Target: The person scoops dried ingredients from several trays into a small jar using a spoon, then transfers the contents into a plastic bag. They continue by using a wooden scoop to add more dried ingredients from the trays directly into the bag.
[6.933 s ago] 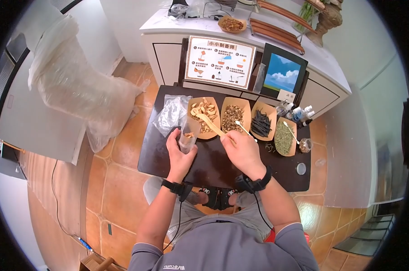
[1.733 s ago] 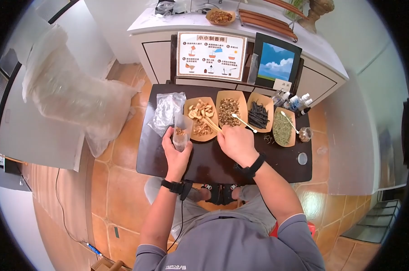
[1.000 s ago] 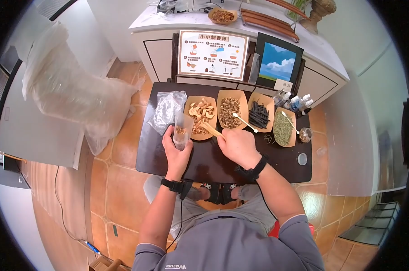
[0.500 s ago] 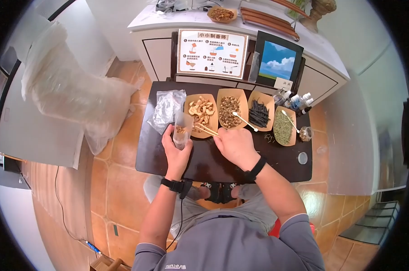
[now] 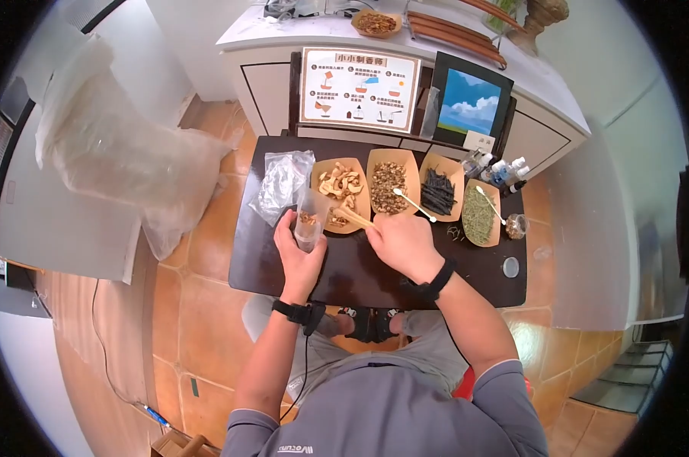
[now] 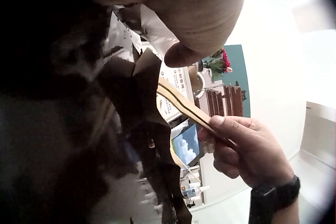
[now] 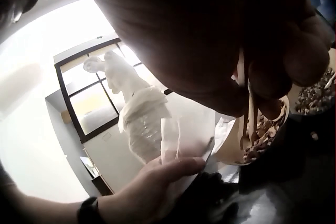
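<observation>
My left hand [image 5: 300, 259] grips a clear plastic cup [image 5: 309, 232] with some brown dried pieces in its lower part. In my right hand [image 5: 407, 245] is a pair of wooden tongs [image 5: 353, 218], pinched between thumb and fingers. The tongs' tips reach into the leftmost paper tray [image 5: 364, 183], among pale dried slices [image 5: 340, 181] and smaller brown bits. The left wrist view shows the tongs [image 6: 184, 106] side-on, their two arms close together. In the right wrist view their tips [image 7: 247, 139] point down at the dried pieces, and the cup [image 7: 181, 142] stands just beside that tray.
Three more paper trays hold brown chopped pieces [image 5: 388, 186], dark sticks [image 5: 438, 192] and green needles [image 5: 477, 221]; small white spoons lie across them. A plastic bag [image 5: 283, 186] sits left. Small bottles [image 5: 504, 171], a jar [image 5: 516, 225] and a round lid [image 5: 510, 266] are at the right.
My right hand keeps the tongs over the same leftmost tray, their tips shifting slightly among the pieces. Since the oldest frame, the cup has become more upright in my left hand.
</observation>
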`<act>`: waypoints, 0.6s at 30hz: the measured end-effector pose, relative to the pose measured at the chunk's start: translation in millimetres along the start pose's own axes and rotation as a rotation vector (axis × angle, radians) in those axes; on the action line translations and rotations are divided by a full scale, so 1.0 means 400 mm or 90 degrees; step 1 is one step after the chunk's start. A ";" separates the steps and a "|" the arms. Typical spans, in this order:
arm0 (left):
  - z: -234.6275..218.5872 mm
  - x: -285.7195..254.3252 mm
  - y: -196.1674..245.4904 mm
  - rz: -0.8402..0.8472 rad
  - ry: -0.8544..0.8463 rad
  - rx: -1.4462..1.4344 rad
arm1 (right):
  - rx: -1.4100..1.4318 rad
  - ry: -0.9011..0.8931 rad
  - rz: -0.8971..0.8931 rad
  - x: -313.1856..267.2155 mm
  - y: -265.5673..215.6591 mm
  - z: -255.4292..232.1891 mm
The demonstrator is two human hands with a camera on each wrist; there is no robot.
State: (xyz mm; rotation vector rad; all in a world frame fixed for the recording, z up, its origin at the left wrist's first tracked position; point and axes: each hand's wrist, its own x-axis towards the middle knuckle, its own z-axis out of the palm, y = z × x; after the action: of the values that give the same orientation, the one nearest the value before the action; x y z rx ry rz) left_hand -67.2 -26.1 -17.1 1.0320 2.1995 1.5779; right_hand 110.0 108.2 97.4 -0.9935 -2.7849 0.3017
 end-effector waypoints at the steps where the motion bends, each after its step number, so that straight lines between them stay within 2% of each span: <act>1: 0.004 0.000 0.000 0.000 0.013 -0.011 | -0.003 0.000 0.004 0.001 0.007 -0.003; 4: 0.012 -0.001 0.003 0.002 0.028 -0.016 | -0.017 0.041 0.061 0.011 0.017 -0.004; 7: 0.008 0.001 -0.007 0.007 0.024 0.005 | -0.034 0.021 0.061 0.010 0.015 0.028; 13: 0.007 0.000 0.006 0.001 0.012 0.015 | 0.021 0.013 0.068 0.001 0.021 -0.002; 18: -0.001 0.002 0.008 -0.001 0.007 0.032 | 0.007 0.014 0.061 -0.004 0.023 0.026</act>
State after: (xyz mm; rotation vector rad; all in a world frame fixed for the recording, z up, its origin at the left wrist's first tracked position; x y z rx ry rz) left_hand -66.6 -25.4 -14.0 1.0378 2.2579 1.5378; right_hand 114.3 112.7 84.9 -1.1222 -2.7176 0.3161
